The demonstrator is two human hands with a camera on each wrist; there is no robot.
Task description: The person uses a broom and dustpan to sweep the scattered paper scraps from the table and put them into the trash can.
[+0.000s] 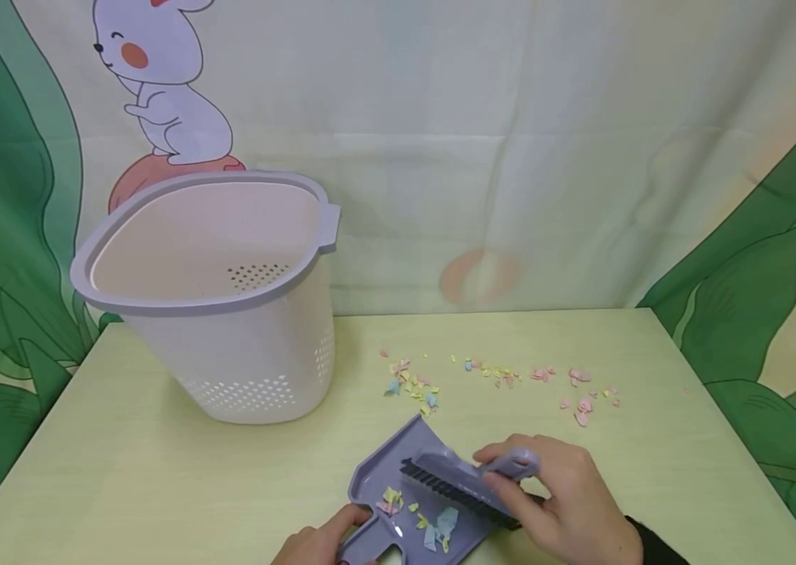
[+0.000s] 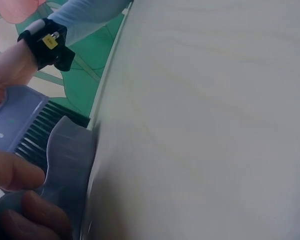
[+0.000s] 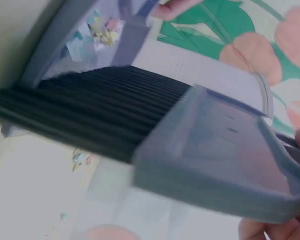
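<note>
My left hand point(image 1: 323, 541) grips the handle of a purple dustpan point(image 1: 376, 475) at the table's near side. Yellow, pink and blue paper scraps point(image 1: 445, 524) lie in the pan, mostly near its handle end. With my right hand point(image 1: 567, 502) I hold a purple hand brush point(image 1: 464, 475) by its handle. Its dark bristles point(image 3: 105, 100) are over the pan, close to its open edge; whether they touch it I cannot tell. In the left wrist view the brush point(image 2: 20, 115) shows behind the dustpan's wall point(image 2: 70, 160), and my left fingers point(image 2: 45, 215) curl around the pan's handle.
A white basket point(image 1: 263, 345) with a purple rim and punched holes stands at the back left. More small paper scraps point(image 1: 412, 383) are strewn behind the dustpan, with pink bits point(image 1: 583, 408) farther right. A printed curtain point(image 1: 405, 157) hangs behind the light wooden table point(image 1: 158, 479).
</note>
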